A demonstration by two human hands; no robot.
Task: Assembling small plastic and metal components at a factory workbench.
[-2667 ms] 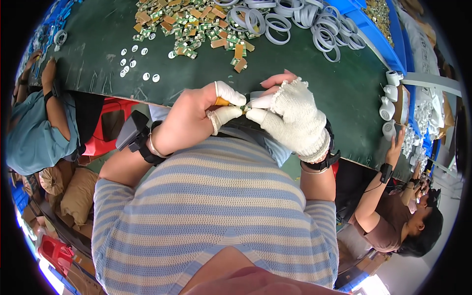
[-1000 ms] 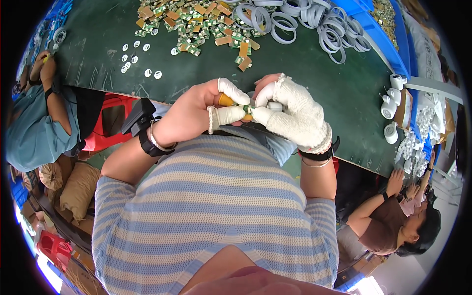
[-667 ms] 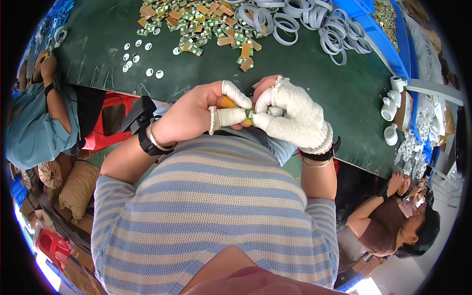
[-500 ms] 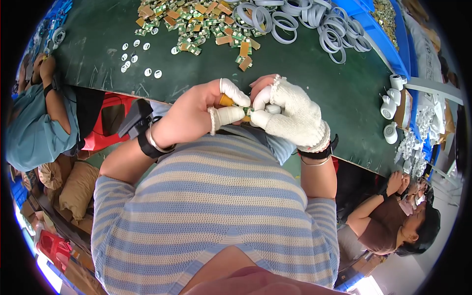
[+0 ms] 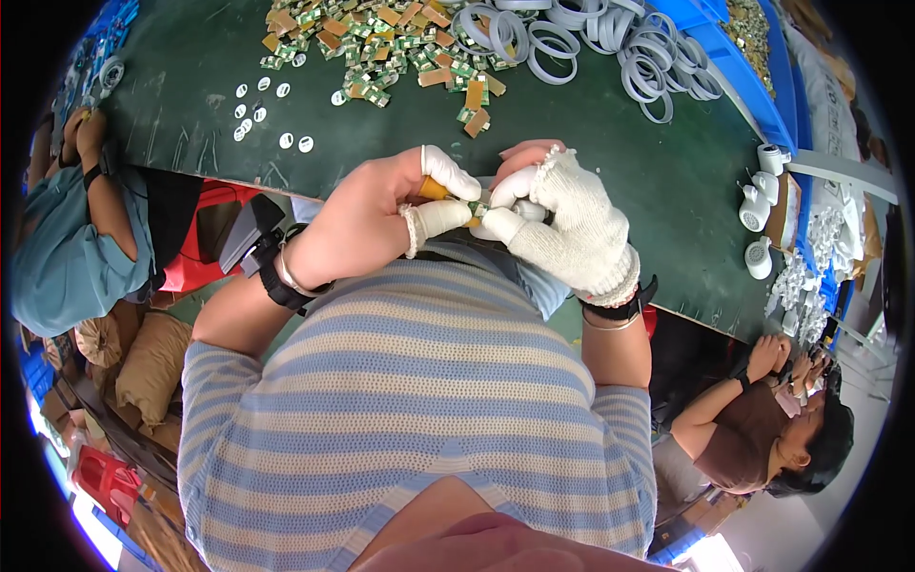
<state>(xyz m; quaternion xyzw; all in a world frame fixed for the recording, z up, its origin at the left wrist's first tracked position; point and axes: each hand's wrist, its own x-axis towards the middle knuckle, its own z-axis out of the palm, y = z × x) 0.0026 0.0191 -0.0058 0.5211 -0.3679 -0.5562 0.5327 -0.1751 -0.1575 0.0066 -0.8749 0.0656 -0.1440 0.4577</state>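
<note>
In front of my chest, both hands meet over a small green circuit board [image 5: 477, 207], most of it hidden by the fingers. My left hand [image 5: 376, 205], with white covers on its thumb and a finger, pinches the board's left side. An orange-yellow piece [image 5: 434, 189] shows between those fingers. On the board's right side, my right hand [image 5: 572, 224] is closed in a white knitted glove with bare-cut fingertips, its covered thumb and finger pressed together. A small whitish rounded part [image 5: 530, 210] peeks out among its curled fingers; its kind is unclear.
Small circuit boards [image 5: 391, 43] lie heaped on the green table [image 5: 381, 138], with white discs [image 5: 286, 141] to their left. Grey rings [image 5: 658, 71] and a blue bin [image 5: 762, 57] are far right. White fittings [image 5: 753, 210] stand at the right edge. People sit on both sides.
My right thumb and finger have shifted slightly left, so less of the board shows. The left hand has moved and turned slightly; its grip continues.
</note>
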